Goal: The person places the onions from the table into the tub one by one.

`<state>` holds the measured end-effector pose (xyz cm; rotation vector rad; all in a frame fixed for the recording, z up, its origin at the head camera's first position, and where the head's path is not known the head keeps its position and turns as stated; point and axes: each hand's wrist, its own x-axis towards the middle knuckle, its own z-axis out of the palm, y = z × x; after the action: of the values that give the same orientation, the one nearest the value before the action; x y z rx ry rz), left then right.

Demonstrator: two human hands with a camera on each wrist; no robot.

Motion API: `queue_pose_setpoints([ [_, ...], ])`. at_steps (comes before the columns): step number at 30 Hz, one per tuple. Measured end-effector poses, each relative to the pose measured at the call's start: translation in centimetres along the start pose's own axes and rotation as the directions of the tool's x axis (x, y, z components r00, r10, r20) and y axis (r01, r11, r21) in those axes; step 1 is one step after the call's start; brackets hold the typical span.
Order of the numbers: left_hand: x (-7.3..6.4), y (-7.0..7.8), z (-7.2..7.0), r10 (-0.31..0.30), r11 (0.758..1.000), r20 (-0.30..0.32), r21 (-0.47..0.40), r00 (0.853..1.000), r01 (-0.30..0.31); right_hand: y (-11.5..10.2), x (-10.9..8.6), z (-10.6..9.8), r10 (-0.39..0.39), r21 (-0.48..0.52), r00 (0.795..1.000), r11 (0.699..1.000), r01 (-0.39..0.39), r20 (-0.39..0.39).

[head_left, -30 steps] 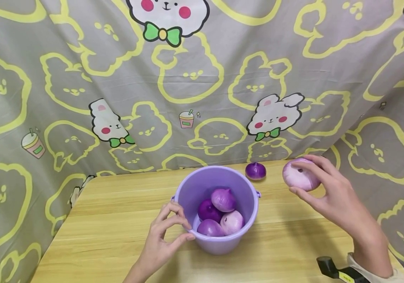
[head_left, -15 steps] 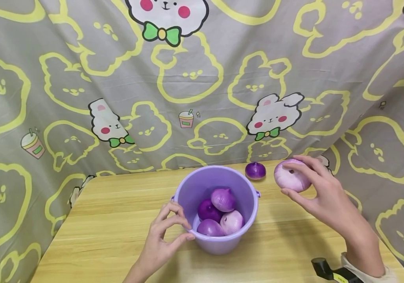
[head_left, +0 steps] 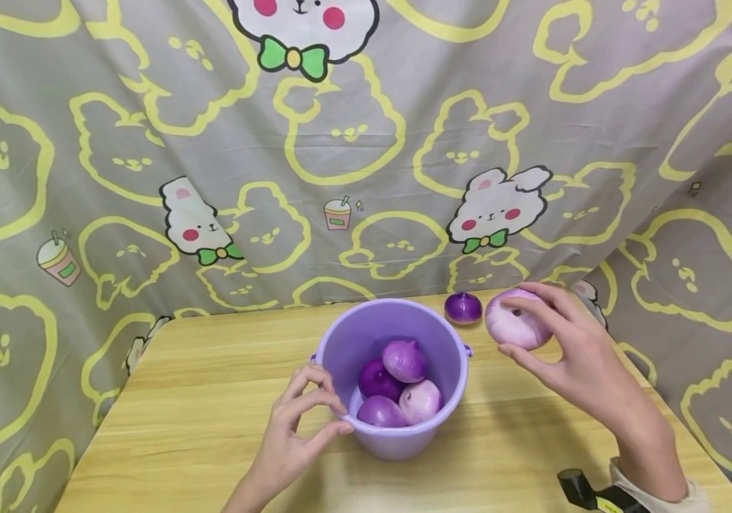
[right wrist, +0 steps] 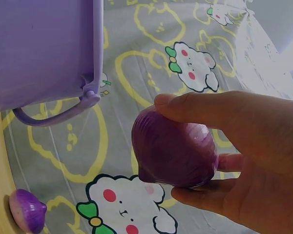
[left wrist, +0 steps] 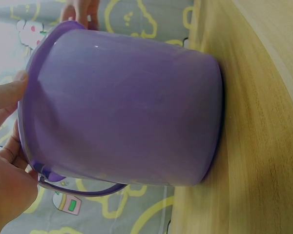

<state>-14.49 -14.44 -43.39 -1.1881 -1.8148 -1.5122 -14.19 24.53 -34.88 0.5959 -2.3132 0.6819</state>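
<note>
A purple bucket [head_left: 398, 445] stands upright on the table, with several purple onions [head_left: 405, 362] inside it. My left hand [head_left: 295, 420] grips its near-left rim; the left wrist view shows the thumb [left wrist: 12, 92] against the outside of the rim. To the right of the bucket, my right hand [head_left: 574, 349] holds a pale purple onion [head_left: 514, 328] in the air between thumb and fingers, its root spot facing the head camera. The right wrist view shows this onion [right wrist: 173, 148] apart from the bucket. A darker onion [head_left: 463, 308] sits on the table behind the bucket's right side.
The wooden table [head_left: 199, 399] ends at a grey curtain [head_left: 366, 157] with yellow cartoon outlines. The bucket's handle [right wrist: 53, 117] hangs down along its side. A black device [head_left: 596, 491] is strapped at my right wrist.
My right hand has moved left toward the bucket with the pale onion in it. The left hand, the bucket and the other onions stay where they were.
</note>
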Motion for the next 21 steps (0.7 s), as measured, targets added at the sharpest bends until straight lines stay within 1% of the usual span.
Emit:
queue_pose_setpoints([
  [5,0.1,0.1,0.0,0.0,1.0,0.0,0.001,1.0,0.0,-0.1,0.1,0.0,0.005,-0.008,1.0,1.0,-0.005,0.02],
  [9,0.3,0.4,0.1,0.005,1.0,-0.003,0.003,1.0,-0.005,-0.4,0.2,0.1,0.03,0.015,0.999,0.999,-0.03,0.045],
  [15,0.7,0.8,0.1,0.005,1.0,-0.004,0.001,1.0,-0.005,-0.9,0.1,0.5,0.038,0.043,0.997,0.998,-0.041,0.064],
  [21,0.6,0.7,0.0,-0.003,1.0,0.0,-0.001,1.0,0.003,-1.3,0.1,0.8,0.045,0.06,0.994,0.997,-0.051,0.098],
])
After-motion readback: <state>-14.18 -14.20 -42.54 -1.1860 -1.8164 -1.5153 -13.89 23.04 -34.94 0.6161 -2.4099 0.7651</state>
